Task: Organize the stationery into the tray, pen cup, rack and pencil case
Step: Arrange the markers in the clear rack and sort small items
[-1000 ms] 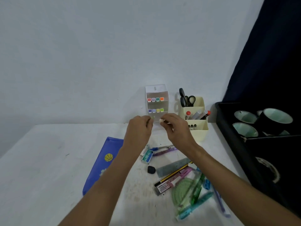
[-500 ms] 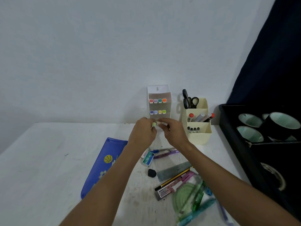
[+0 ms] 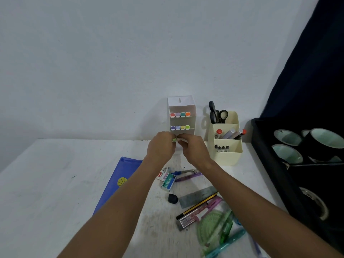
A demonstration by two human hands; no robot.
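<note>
both hands closer together at rack (image 3: 182,116) base, left hand (image 3: 161,147) and right hand (image 3: 193,148) pinching green-capped marker (image 3: 174,140), eight markers racked

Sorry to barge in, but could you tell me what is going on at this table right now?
A person is sorting stationery. Both hands, the left hand and right hand, meet at the bottom of the marker rack by the wall, pinching a small green-tipped marker between them. Two rows of the rack are already filled. The cream pen cup holds scissors and pens. A blue pencil case, ruler and protractor lie loose on the table.
</note>
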